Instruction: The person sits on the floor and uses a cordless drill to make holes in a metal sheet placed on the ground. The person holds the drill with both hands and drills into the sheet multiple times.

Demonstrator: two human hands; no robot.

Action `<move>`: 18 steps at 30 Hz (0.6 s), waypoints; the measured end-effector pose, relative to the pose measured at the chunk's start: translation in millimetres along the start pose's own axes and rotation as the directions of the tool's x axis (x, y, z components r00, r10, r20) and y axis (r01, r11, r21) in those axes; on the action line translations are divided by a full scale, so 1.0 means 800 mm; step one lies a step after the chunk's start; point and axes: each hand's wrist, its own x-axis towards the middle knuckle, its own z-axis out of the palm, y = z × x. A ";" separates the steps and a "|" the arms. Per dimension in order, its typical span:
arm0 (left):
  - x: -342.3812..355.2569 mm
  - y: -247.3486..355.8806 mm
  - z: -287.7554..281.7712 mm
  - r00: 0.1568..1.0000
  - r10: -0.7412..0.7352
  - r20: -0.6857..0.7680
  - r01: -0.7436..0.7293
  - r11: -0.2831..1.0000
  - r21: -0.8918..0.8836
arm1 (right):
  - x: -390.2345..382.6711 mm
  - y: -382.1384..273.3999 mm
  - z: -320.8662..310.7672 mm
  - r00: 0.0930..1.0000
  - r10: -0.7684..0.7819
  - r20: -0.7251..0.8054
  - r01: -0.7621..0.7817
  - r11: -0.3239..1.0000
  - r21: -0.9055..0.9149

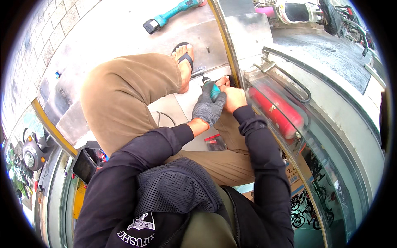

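The teal power tool (214, 92) sits just beside the sandalled foot (184, 77), nose near a metal bar (197, 74). The gloved left hand (208, 109) wraps it; the bare right hand (235, 99) curls alongside, its grip unclear. Both sleeved forearms (157, 142) angle inward.

Hands (208, 108) (235, 99): two
Glove: one
Power tools (214, 91) (175, 15): two
Extinguisher (278, 108): one
Feet (184, 72) (223, 81): two
Sleeves (153, 144) (266, 153): two
Loose screw (208, 50): one
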 end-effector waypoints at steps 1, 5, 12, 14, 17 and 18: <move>0.004 0.021 -0.014 0.997 0.027 0.067 -0.033 0.994 0.101 | -0.009 -0.005 0.009 0.994 0.102 -0.029 -0.096 0.979 0.179; 0.024 0.058 -0.019 0.956 0.075 0.284 -0.181 0.913 0.366 | -0.021 -0.013 0.159 0.855 0.504 -0.119 -0.093 0.376 0.922; 0.004 0.068 -0.035 0.975 0.077 0.207 -0.151 0.918 0.368 | -0.008 -0.053 0.091 0.872 0.484 -0.071 -0.176 0.446 0.878; -0.008 0.044 -0.022 0.995 0.097 0.030 -0.102 0.955 0.278 | -0.012 -0.057 0.069 0.892 0.449 -0.046 -0.202 0.488 0.849; 0.001 -0.003 -0.003 0.980 -0.194 -0.035 0.173 0.933 -0.314 | -0.018 -0.073 0.057 0.879 0.477 0.022 -0.274 0.465 0.842; -0.002 -0.001 -0.010 0.941 -0.338 0.020 0.307 0.828 -0.469 | -0.022 -0.076 0.037 0.882 0.461 0.099 -0.401 0.623 0.671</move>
